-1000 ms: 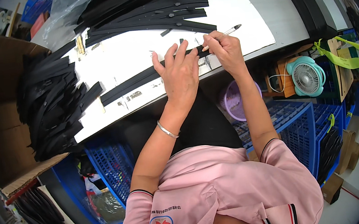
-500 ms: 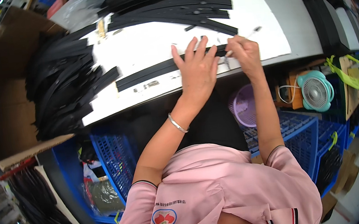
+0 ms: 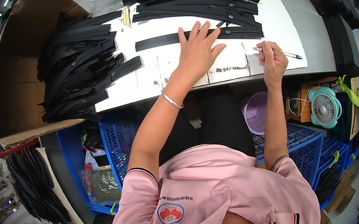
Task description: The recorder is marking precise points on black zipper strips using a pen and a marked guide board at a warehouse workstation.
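A long black zipper [image 3: 159,41] lies across the white board [image 3: 140,83]. My left hand [image 3: 198,49] rests on it with the fingers spread flat, and the zipper runs out on both sides of them. Just right of that, my right hand [image 3: 273,60] is closed around a slim pen [image 3: 291,55]. Its pale tip points left and its dark end sticks out to the right. The pen is held near the board's front edge, apart from the zipper. Dark lines and smudges mark the board between my hands.
Many black zippers [image 3: 193,5] are layered along the board's far side. Another heap [image 3: 75,64] spills from a cardboard box [image 3: 17,103] at left. Below the table edge are a purple basket [image 3: 256,118], a teal fan [image 3: 325,107] and blue crates [image 3: 118,146].
My left hand has pushed the zipper away from me, toward the far pile. My right hand has drawn the pen off the zipper, back and to the right.
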Tool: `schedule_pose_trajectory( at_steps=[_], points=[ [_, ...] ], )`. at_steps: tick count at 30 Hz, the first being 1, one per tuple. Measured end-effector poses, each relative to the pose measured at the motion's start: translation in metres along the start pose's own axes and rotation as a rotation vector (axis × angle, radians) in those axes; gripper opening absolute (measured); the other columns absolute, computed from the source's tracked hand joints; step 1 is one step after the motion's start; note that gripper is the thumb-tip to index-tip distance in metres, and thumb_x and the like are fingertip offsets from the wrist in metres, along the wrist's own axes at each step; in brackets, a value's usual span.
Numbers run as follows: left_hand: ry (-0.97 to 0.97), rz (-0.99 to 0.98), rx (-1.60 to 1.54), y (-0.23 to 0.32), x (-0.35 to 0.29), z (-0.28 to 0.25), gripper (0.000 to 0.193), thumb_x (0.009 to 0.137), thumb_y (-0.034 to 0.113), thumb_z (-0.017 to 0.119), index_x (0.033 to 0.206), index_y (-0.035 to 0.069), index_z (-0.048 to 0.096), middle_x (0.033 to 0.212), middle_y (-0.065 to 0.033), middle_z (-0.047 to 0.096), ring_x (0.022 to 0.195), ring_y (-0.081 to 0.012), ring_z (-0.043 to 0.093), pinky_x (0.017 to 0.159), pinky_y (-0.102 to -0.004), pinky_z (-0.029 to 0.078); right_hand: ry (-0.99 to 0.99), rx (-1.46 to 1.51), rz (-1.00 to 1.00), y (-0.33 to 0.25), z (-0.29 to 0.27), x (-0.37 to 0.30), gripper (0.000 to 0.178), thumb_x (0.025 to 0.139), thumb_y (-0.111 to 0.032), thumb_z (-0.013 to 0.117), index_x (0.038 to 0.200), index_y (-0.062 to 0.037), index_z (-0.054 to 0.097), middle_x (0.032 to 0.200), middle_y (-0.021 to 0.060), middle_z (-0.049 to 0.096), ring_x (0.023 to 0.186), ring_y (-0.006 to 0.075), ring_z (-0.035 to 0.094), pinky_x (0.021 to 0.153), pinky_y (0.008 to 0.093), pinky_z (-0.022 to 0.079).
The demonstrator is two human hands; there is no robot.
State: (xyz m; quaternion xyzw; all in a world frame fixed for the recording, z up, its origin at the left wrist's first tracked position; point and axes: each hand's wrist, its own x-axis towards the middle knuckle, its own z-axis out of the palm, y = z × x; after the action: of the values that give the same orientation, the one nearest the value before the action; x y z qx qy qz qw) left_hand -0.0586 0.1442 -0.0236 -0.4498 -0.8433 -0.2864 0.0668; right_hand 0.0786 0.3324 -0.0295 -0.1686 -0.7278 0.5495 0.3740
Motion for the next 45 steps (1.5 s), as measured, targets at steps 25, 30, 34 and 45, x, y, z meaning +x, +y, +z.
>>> schedule_pose_trajectory(
  at_steps=[25,30,34,45],
  points=[
    [0.055,-0.056,0.074,0.047,-0.047,0.006,0.045,0.098,0.024,0.065,0.135,-0.001,0.061,0.144,-0.0196,0.058,0.142,-0.0352,0.046,0.121,-0.0581,0.019,-0.097,-0.408,-0.237,-0.02,0.021,-0.028,0.035,0.089,-0.011,0.076,0.124,-0.0117,0.071,0.099,0.0044,0.075,0.08,0.016,0.07,0.066,0.0301,0.053],
    [0.004,-0.021,0.006,0.051,-0.055,0.003,0.056,0.096,0.025,0.068,0.144,-0.001,0.053,0.153,-0.0201,0.048,0.149,-0.0359,0.036,0.123,-0.0567,0.016,-0.121,-0.693,-0.539,-0.019,0.028,-0.052,0.043,0.082,-0.01,0.08,0.123,-0.0105,0.068,0.11,0.0035,0.074,0.113,0.0217,0.066,0.095,0.0398,0.047],
    [-0.005,-0.098,0.085,0.041,-0.077,-0.013,0.067,0.097,0.031,0.068,0.152,0.001,0.043,0.158,-0.0187,0.042,0.151,-0.0352,0.032,0.123,-0.0573,0.013,-0.121,-0.888,-0.59,-0.009,-0.003,-0.049,0.053,0.085,-0.021,0.079,0.133,-0.0082,0.062,0.121,0.004,0.072,0.122,0.0224,0.061,0.106,0.0425,0.041],
    [0.025,-0.283,0.22,0.013,-0.122,-0.047,0.066,0.098,0.037,0.066,0.15,0.002,0.047,0.158,-0.0184,0.042,0.152,-0.0358,0.028,0.118,-0.0679,0.002,-0.234,-1.383,-0.816,-0.002,-0.048,-0.037,0.058,0.095,-0.046,0.066,0.132,-0.0024,0.062,0.116,0.0094,0.074,0.115,0.0214,0.063,0.115,0.0426,0.034]
  ],
)
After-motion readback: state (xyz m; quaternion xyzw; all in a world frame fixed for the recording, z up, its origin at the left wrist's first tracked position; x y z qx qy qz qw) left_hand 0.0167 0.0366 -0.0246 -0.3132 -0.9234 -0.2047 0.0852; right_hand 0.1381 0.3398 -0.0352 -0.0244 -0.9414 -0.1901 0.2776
